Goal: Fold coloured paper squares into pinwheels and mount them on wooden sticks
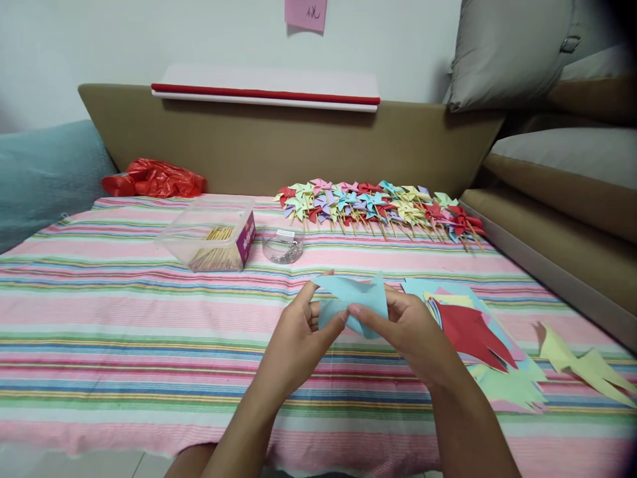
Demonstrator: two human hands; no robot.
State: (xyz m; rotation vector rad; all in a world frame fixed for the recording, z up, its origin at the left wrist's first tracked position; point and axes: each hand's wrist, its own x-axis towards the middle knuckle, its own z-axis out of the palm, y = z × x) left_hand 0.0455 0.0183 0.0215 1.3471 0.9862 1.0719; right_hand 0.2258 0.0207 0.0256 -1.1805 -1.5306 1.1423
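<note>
A light blue cut paper sheet [355, 292] is held up between my two hands above the striped cloth. My left hand [303, 325] grips its left side, thumb pressed on the front near the centre and fingers partly behind. From the other side my right hand [405, 325] pinches it, thumb also at the middle, most fingers hidden behind the paper. The sheet's corners stand apart and its surface looks bent. Close to my right hand lies a pile of cut paper sheets [472, 332] in red, blue, yellow, green and pink.
Finished paper pinwheels [368, 202] on sticks lie at the back. A clear box [209, 242] of wooden sticks and a round container [283, 247] of small metal pieces stand left of centre. Yellow cut paper [587, 368] lies far right; a red plastic bag [159, 178] sits back left.
</note>
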